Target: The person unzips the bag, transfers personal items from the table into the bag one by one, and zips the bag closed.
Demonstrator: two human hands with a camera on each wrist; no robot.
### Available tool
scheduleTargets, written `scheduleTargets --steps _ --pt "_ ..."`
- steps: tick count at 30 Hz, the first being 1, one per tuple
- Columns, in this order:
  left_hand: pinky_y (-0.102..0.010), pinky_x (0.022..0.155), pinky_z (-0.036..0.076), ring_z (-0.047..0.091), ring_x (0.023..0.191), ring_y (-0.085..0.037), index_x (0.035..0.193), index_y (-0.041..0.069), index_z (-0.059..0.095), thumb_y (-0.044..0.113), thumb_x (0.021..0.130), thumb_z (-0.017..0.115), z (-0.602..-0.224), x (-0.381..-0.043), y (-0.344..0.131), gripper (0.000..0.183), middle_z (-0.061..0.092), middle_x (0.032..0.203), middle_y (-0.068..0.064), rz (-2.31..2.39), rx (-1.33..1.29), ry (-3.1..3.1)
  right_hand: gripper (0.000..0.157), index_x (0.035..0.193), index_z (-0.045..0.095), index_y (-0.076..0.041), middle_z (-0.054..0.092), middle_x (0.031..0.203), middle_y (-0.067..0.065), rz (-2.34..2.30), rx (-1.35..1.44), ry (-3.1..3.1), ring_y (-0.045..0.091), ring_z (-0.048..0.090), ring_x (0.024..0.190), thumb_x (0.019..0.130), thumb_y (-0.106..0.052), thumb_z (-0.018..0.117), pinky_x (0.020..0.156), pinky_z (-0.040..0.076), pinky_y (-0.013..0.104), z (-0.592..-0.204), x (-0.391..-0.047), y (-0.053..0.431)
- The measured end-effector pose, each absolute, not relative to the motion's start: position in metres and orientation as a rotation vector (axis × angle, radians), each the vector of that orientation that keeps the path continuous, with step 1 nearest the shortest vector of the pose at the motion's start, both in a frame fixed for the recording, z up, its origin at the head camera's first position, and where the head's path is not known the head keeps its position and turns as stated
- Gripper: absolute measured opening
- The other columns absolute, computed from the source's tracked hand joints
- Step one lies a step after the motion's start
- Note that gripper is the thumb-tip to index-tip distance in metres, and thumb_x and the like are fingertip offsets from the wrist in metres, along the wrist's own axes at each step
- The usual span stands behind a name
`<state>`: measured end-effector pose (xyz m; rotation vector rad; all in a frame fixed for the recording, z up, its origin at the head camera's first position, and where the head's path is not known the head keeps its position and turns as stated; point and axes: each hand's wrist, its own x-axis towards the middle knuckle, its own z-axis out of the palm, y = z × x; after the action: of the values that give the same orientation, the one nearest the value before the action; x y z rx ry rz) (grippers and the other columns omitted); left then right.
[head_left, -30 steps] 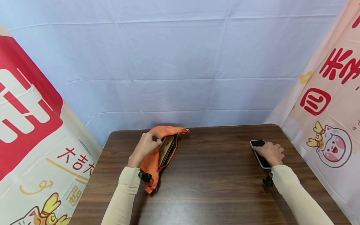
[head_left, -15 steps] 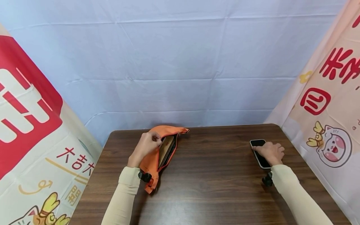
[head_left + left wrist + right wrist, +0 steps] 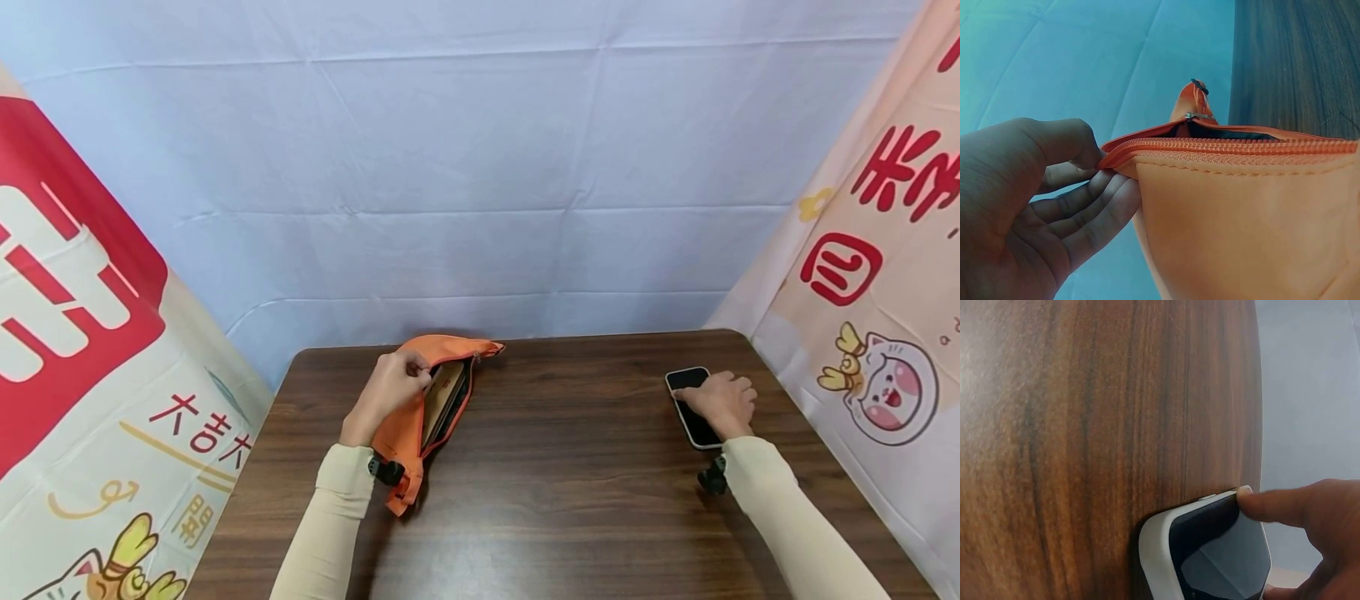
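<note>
On the left part of the table lies an orange zippered pouch (image 3: 400, 431), its zip undone and flat tan and dark items (image 3: 444, 397) showing inside. My left hand (image 3: 387, 385) pinches the pouch's upper rim between thumb and fingers; in the left wrist view the zipper teeth (image 3: 1247, 147) run away from that pinch. At the right, my right hand (image 3: 722, 406) spans a smartphone (image 3: 687, 380) with a dark screen and a pale case. The right wrist view has the thumb (image 3: 1272, 505) on one long edge of the phone and a fingertip by the opposite edge.
The brown wood-grain table (image 3: 562, 467) has rounded far corners. A pale cloth backdrop (image 3: 465, 167) hangs behind it, with printed banners (image 3: 862, 275) on both sides. A small black wrist camera (image 3: 387, 472) is worn on the left wrist, another (image 3: 713, 476) on the right.
The phone and my right hand have shifted very slightly away from me, toward the far edge. My left hand and the pouch stay in place.
</note>
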<state>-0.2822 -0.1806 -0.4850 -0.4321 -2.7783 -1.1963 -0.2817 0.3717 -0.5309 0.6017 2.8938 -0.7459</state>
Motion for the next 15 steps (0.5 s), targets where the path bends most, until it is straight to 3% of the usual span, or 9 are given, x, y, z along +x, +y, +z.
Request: scheduleTargets --steps 11,15 --pt "-0.036 0.073 0.054 0.063 0.076 -0.018 0.102 0.01 0.075 0.009 0.102 0.066 -0.4836 -0.2819 -0.1803 0.009 0.073 0.093 -0.005 -1.193 -0.433 -2.781 0.092 0.137 0.028 0.032 0.035 0.124 0.052 -0.818 0.633 2.917 0.058 0.038 0.104 0.093 -0.037 0.072 0.089 0.042 0.068 -0.5323 -0.2837 0.3738" --pt "-0.035 0.072 0.053 0.063 0.075 -0.017 0.103 0.01 0.075 0.009 0.101 0.067 -0.4835 -0.282 -0.1801 0.008 0.073 0.093 -0.005 -1.197 -0.426 -2.786 0.093 0.141 0.027 0.029 0.045 0.118 0.046 -0.837 0.631 2.89 0.057 0.049 0.103 0.094 -0.038 0.072 0.082 0.048 0.064 -0.531 -0.2838 0.3755"
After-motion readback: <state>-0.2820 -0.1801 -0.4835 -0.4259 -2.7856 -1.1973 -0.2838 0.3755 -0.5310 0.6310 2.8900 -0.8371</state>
